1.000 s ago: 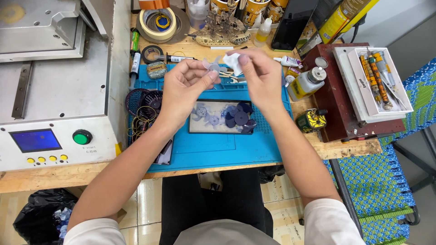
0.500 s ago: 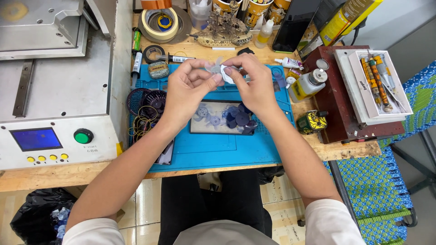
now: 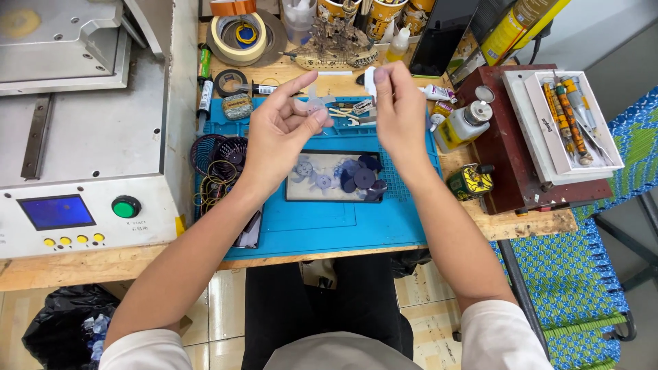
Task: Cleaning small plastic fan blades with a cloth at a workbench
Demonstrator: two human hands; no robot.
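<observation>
My left hand (image 3: 277,133) pinches a small clear plastic fan blade (image 3: 310,104) between thumb and fingers, above the blue work mat (image 3: 322,219). To its right, my right hand (image 3: 401,113) is raised and holds a small white piece (image 3: 371,77) at its fingertips. The hands are a little apart. Below them on the mat lies a shallow tray (image 3: 293,195) with several clear fan blades and dark blue discs (image 3: 362,178).
A grey machine (image 3: 82,130) with a blue screen and a green button (image 3: 125,206) stands on the left. Tape rolls (image 3: 238,38), bottles (image 3: 466,123), a dark red block with a white tool box (image 3: 569,123), and dark round grilles (image 3: 218,154) surround the mat.
My hands were together on the fan blade half a second ago. The right hand has lifted away to the right with the white piece; the left hand keeps the blade.
</observation>
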